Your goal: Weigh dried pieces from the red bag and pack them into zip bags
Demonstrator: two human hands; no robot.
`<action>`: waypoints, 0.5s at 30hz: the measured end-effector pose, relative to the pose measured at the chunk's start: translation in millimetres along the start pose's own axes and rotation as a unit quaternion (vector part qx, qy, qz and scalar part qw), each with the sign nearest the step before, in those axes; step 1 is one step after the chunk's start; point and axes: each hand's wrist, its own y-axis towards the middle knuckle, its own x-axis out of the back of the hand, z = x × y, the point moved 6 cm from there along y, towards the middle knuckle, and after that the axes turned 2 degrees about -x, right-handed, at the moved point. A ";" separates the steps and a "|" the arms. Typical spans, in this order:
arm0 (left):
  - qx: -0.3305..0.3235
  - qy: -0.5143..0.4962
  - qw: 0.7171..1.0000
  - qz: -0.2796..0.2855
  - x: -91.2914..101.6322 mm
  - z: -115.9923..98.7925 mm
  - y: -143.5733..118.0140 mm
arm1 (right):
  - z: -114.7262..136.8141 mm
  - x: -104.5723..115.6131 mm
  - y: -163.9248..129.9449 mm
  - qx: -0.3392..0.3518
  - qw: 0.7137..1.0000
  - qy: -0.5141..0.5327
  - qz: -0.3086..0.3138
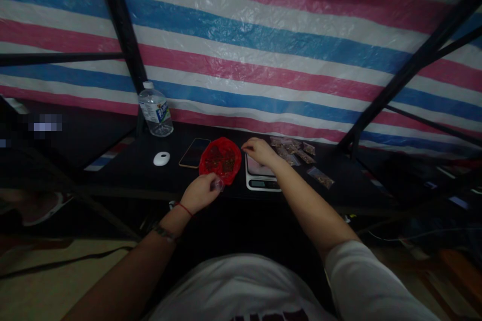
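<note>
My left hand [201,193] is closed on a small clear plastic bag [217,185] at the near edge of a red plastic bag [205,153]. Inside the red bag lie brownish dried bits [228,164], too small to name. My right hand [259,151] hovers over a white digital scale [251,182], its fingertips pinched together near the red bag's right rim. Whatever those fingertips hold, if anything, cannot be made out. Right of the scale, several filled small clear bags [289,145] lie in a heap, and one filled bag [321,178] rests apart.
A clear plastic bottle [156,113] stands at the back left. Nearby on the black table [124,170] are a white oval case [161,159] and a phone [194,152]. Dark metal posts [122,25] rise at both sides, before a striped plastic sheet [241,70].
</note>
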 end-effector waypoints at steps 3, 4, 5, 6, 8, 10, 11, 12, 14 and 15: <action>-0.006 -0.003 1.000 0.000 0.2 -0.8 0.0 | 33.8 -30.3 22.2 0.056 0.994 -0.002 0.096; -0.007 -0.004 1.000 0.001 0.2 -0.9 0.1 | 40.5 -40.5 27.9 0.063 0.990 -0.013 0.127; -0.007 -0.004 1.000 0.000 0.2 -0.7 0.2 | 44.5 -50.1 32.6 0.064 0.986 -0.027 0.154; -0.008 -0.006 1.000 -0.001 0.1 -0.4 0.3 | 45.9 -58.6 36.3 0.058 0.981 -0.042 0.178; -0.005 -0.008 1.000 -0.001 -0.3 1.2 0.4 | 44.0 -71.6 41.2 0.039 0.974 -0.067 0.215; 0.001 -0.008 1.000 0.000 -1.1 3.4 0.9 | 40.2 -79.4 43.1 0.026 0.967 -0.075 0.241; 0.004 -0.006 1.000 0.000 -1.4 4.4 1.3 | 38.7 -81.7 43.3 0.024 0.965 -0.076 0.252; 0.006 -0.004 1.000 0.002 -1.8 5.4 1.7 | 37.3 -83.1 43.3 0.024 0.962 -0.076 0.260; 0.013 0.001 1.000 0.006 -2.4 7.3 2.8 | 35.0 -83.7 42.7 0.023 0.958 -0.078 0.273; 0.016 0.004 1.000 0.010 -2.9 8.1 3.2 | 33.6 -83.6 42.2 0.020 0.957 -0.079 0.280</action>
